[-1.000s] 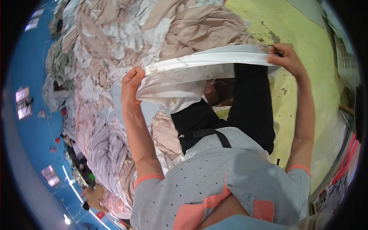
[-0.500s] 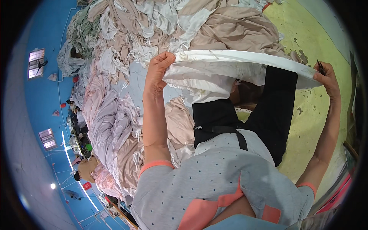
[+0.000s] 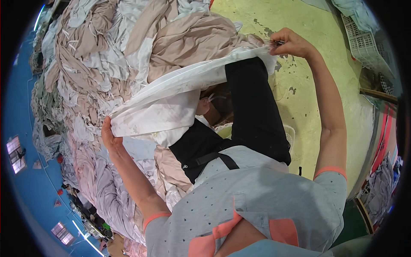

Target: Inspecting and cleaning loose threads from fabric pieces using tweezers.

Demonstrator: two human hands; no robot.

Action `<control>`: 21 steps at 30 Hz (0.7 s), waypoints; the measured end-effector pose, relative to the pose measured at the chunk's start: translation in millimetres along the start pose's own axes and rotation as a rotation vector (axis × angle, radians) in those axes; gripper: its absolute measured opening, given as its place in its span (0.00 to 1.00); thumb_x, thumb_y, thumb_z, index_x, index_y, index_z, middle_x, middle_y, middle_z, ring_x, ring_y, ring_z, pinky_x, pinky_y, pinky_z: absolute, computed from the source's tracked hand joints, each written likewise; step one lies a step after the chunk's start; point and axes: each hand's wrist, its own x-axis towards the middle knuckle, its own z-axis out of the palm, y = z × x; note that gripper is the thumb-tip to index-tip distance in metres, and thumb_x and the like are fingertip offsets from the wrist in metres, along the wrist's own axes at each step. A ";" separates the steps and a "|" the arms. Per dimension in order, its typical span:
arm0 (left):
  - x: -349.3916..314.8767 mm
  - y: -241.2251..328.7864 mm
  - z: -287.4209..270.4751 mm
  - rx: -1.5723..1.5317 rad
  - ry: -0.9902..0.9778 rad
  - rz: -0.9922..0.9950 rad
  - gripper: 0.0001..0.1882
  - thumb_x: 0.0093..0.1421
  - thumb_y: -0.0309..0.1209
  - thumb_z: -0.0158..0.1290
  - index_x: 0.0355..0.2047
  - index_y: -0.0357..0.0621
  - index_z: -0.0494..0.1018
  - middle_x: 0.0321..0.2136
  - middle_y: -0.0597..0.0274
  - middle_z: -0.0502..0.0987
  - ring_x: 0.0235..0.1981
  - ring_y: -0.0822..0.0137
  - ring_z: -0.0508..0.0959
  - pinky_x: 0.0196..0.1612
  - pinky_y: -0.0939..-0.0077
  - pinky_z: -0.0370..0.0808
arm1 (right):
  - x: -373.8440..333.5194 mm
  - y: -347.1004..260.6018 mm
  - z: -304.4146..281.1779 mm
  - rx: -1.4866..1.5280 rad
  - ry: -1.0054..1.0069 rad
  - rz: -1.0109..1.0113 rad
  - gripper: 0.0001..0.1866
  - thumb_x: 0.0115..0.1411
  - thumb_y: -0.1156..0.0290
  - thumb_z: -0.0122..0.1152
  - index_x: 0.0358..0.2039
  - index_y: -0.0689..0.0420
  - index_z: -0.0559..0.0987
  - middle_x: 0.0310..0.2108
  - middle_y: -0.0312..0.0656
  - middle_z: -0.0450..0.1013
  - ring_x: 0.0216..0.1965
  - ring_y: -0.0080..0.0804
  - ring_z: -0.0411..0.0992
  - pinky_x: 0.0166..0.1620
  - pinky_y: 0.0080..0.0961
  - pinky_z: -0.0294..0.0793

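The white cloth [image 3: 158, 115] spans the black trousers' [image 3: 257, 107] knees, now slanting up rightward where it ran nearly level half a second ago; its edge apparently stays taut. The left hand [image 3: 112, 137] pinches one end, the right hand [image 3: 293, 44] the other plus a dark tool [image 3: 278, 42]. Beyond lies heaped beige fabric [image 3: 197, 38].
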 end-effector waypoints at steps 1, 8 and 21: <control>3.9 -1.7 -3.5 0.001 -0.008 -0.002 0.10 0.61 0.29 0.54 0.41 0.38 0.72 0.38 0.57 0.79 0.38 0.62 0.79 0.45 0.64 0.78 | 1.1 0.0 -0.4 0.042 -0.004 -0.039 0.08 0.49 0.74 0.64 0.20 0.60 0.73 0.16 0.28 0.64 0.21 0.14 0.61 0.25 0.16 0.60; 28.3 -23.9 -41.9 0.135 0.242 -0.025 0.09 0.62 0.29 0.51 0.38 0.34 0.71 0.33 0.57 0.77 0.35 0.62 0.78 0.41 0.65 0.78 | 12.7 -11.1 2.3 0.160 0.035 -0.025 0.07 0.52 0.72 0.60 0.22 0.59 0.74 0.19 0.27 0.68 0.24 0.13 0.62 0.30 0.16 0.62; -44.2 -54.1 187.3 1.155 -0.084 0.766 0.26 0.49 0.28 0.63 0.49 0.36 0.70 0.45 0.53 0.73 0.48 0.60 0.72 0.53 0.68 0.67 | 24.5 -59.9 32.5 0.157 0.158 -0.088 0.08 0.53 0.70 0.63 0.25 0.62 0.78 0.21 0.29 0.72 0.26 0.13 0.65 0.32 0.14 0.63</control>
